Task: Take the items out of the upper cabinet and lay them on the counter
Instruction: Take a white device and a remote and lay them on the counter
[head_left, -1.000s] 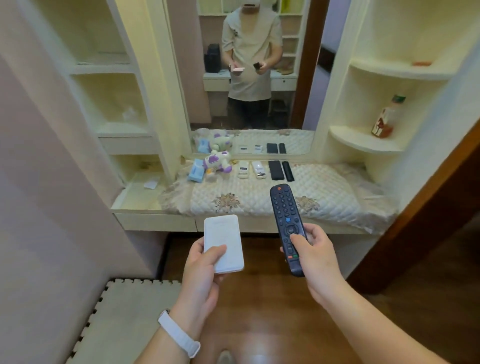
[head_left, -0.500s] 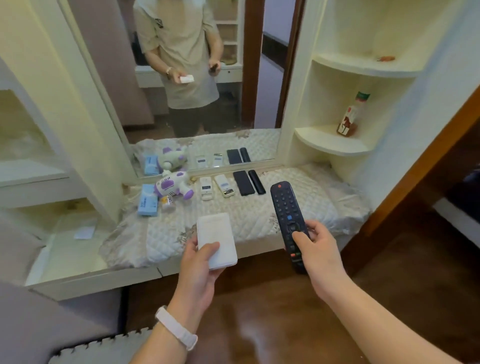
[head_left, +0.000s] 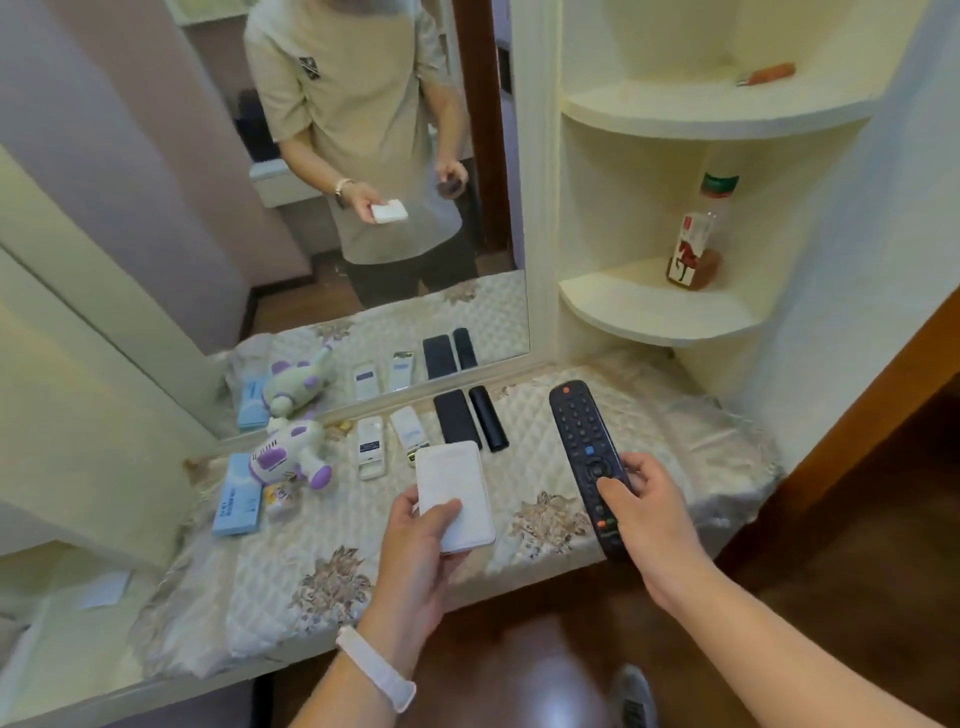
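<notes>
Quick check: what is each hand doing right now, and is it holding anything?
Left hand: closed, holding the flat white device.
Right hand: closed, holding the black remote.

Back strip of the counter (head_left: 675, 441) is looking pretty crowded: a blue packet (head_left: 237, 501), a toy (head_left: 291, 457), two white remotes (head_left: 371, 447) and two black remotes (head_left: 456, 420) are lining up along the mirror (head_left: 208, 208). The front of the quilted cloth (head_left: 311, 577) and its right end are lying open for reaching in from the front. The lower corner shelf (head_left: 654, 312) is overhanging the back right corner.
</notes>
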